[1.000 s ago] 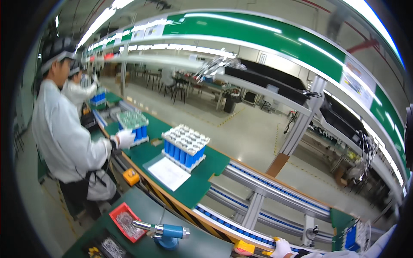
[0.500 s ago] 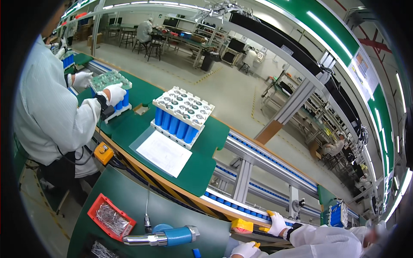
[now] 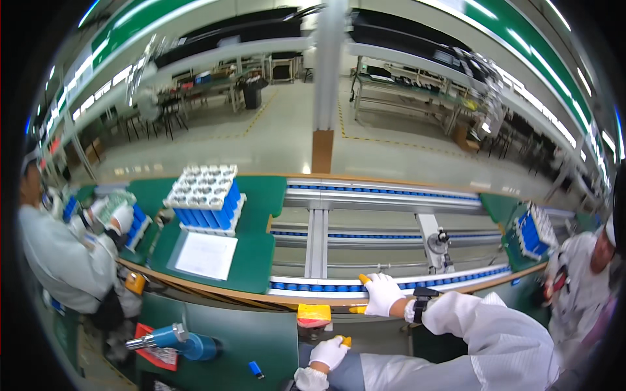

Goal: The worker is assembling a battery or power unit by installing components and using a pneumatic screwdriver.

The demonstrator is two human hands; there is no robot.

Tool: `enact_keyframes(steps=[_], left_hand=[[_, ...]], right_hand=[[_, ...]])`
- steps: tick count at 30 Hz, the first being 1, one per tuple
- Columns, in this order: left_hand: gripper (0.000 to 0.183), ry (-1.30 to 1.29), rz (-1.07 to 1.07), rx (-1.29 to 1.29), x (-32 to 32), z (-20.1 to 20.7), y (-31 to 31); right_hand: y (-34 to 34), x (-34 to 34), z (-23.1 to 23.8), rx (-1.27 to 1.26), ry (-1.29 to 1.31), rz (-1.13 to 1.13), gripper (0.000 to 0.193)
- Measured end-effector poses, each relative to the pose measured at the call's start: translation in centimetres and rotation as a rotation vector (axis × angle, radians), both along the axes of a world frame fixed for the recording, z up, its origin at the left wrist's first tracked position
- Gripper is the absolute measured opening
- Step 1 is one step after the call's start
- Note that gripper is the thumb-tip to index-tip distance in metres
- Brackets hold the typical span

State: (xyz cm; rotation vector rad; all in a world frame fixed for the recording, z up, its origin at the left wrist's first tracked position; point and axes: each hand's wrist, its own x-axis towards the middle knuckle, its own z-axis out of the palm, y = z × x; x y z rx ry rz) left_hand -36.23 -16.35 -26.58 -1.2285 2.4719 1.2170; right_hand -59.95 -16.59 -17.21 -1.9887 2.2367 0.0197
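My right hand (image 3: 383,295), in a white glove with yellow fingertips, rests at the near edge of the blue-roller conveyor (image 3: 339,287). Thumb and forefinger are spread, and nothing sits between them. Lower down, my left hand (image 3: 329,352), gloved alike, lies over the grey cloth at my lap; its yellow tips point right and it appears to hold nothing. Between the hands and the bench is a yellow-and-red block (image 3: 314,315) at the bench corner. A battery module (image 3: 207,203) of blue cells in white holders stands on the green board, behind a white sheet (image 3: 206,255).
A blue-and-silver power tool (image 3: 175,338) lies across a red bin (image 3: 158,356) of metal pins on the near bench. A small blue piece (image 3: 256,369) lies there too. Co-workers (image 3: 65,254) sit at left and right; another module (image 3: 536,231) stands at right.
My view has swung to the right and levelled, so bench and module appear further left. My right hand stays at the conveyor edge; my left stays low. The co-worker at left still handles a module.
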Motion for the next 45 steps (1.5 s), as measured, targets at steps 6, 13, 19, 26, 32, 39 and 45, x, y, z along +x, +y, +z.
enact_keyframes(steps=[6,13,19,26,32,39,45], left_hand=[[0.030,0.143,0.462,-0.231,2.3,-5.3,8.1],[0.025,0.618,0.779,-0.086,10.7,-12.3,19.6],[0.036,0.459,0.827,-0.116,12.1,-15.5,18.9],[0.036,0.531,0.779,0.331,5.1,-8.2,18.7],[0.030,0.350,0.746,0.132,3.9,-7.6,18.5],[0.032,0.198,0.936,-0.278,7.6,3.0,14.0],[0.040,-0.207,1.222,-1.021,15.2,5.0,5.2]], right_hand=[[1.1,0.6,0.9,0.028,-0.043,-0.032,0.086],[0.4,0.7,0.8,-0.143,-0.006,-0.016,0.085],[-0.5,6.6,1.3,-0.126,-0.001,0.080,0.079],[-1.2,2.3,-1.1,-0.142,0.111,-0.032,0.069],[-4.6,-1.9,-7.7,-0.117,0.167,-0.017,0.037],[-3.9,-1.8,-7.9,-0.162,0.008,0.011,0.044],[-2.8,-0.3,-5.9,-0.490,-0.623,-0.277,0.030]])
